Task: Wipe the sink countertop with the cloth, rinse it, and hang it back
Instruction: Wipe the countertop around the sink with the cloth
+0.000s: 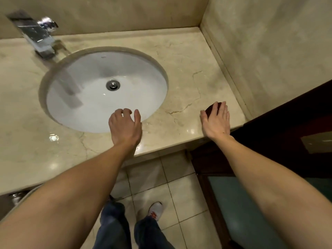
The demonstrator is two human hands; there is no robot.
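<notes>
A beige marble countertop (188,69) surrounds a white oval sink (93,108). My right hand (216,121) lies flat near the counter's front right corner, pressing a dark cloth (212,107) against the marble; only a small dark bunch of the cloth shows past my fingers. My left hand (124,126) rests at the sink's front rim with its fingers loosely curled and apart, holding nothing.
A chrome faucet (38,39) stands at the back left of the sink, and a drain plug (112,85) sits in the bowl. Marble walls close the back and right side. A dark wooden door frame (269,126) borders the counter's right end. Tiled floor lies below.
</notes>
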